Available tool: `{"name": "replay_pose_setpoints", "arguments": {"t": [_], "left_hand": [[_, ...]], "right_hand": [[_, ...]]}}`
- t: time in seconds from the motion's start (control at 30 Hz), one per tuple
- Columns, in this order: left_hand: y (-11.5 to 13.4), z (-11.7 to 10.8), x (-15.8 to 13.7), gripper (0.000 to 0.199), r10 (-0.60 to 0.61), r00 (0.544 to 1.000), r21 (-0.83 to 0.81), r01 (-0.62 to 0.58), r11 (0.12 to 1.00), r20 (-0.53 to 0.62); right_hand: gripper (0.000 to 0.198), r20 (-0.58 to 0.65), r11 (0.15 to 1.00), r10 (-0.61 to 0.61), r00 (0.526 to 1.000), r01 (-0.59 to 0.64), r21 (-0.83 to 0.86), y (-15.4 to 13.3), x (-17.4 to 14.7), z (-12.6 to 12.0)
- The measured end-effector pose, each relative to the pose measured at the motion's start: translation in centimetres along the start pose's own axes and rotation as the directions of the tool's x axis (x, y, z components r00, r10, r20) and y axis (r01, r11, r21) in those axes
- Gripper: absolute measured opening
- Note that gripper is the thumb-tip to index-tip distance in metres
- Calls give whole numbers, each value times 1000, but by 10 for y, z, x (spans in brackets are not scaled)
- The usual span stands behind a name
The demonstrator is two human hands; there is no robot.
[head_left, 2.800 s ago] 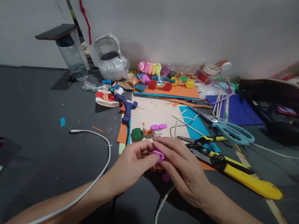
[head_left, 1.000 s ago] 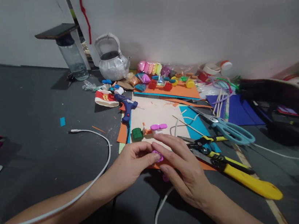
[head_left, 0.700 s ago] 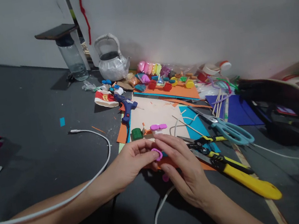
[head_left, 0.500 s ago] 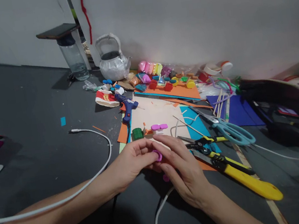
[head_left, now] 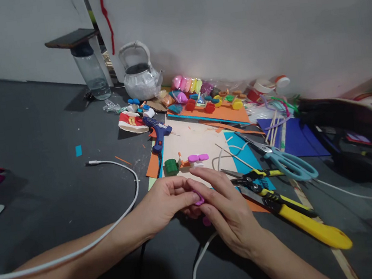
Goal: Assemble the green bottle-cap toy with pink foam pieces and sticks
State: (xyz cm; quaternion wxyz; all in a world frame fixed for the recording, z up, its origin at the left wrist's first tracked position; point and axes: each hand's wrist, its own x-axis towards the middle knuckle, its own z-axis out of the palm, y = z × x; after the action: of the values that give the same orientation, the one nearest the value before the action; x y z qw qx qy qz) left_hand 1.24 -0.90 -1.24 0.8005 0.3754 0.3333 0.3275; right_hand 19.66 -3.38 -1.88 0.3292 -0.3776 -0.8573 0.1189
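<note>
Between my two hands is a small purple piece of modelling clay (head_left: 198,197), partly hidden by the fingers. My left hand (head_left: 168,202) pinches it between thumb and fingers. From the other side, the thumb and index finger of my right hand (head_left: 228,209) press on its edge. Another purple bit (head_left: 206,221) shows on the dark table just below the fingers. Beyond my hands, on the cream sheet (head_left: 189,137), lie a dark green roll (head_left: 171,166), a small orange piece (head_left: 182,160) and a pink-purple double-lobed shape on white (head_left: 198,158).
A blue glue gun (head_left: 161,136) lies left of the sheet. Light-blue scissors (head_left: 292,164), pliers (head_left: 254,178) and a yellow-handled cutter (head_left: 312,226) crowd the right. Behind stand a kettle (head_left: 142,83) and a water bottle (head_left: 93,74). A white cable (head_left: 126,207) crosses my left forearm.
The purple clay has turned a little between my fingers and now looks like a thinner, tilted rim. Both hands have stayed nearly in place.
</note>
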Motion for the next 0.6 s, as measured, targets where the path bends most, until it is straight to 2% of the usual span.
{"name": "replay_pose_setpoints", "arguments": {"t": [0.3, 0.47, 0.6], "left_hand": [[2, -1, 0, 6, 29, 999, 79, -27, 997, -20], [5, 2, -3, 7, 53, 998, 148, -48, 988, -32], [8, 3, -4, 9, 49, 998, 187, -44, 981, -24]], "right_hand": [[42, -5, 999, 0, 1000, 1, 34, 1, 1, -2], [37, -6, 982, 89, 996, -87, 169, 2, 0, -5], [37, 16, 972, 86, 996, -87, 220, 1, -1, -6]]}}
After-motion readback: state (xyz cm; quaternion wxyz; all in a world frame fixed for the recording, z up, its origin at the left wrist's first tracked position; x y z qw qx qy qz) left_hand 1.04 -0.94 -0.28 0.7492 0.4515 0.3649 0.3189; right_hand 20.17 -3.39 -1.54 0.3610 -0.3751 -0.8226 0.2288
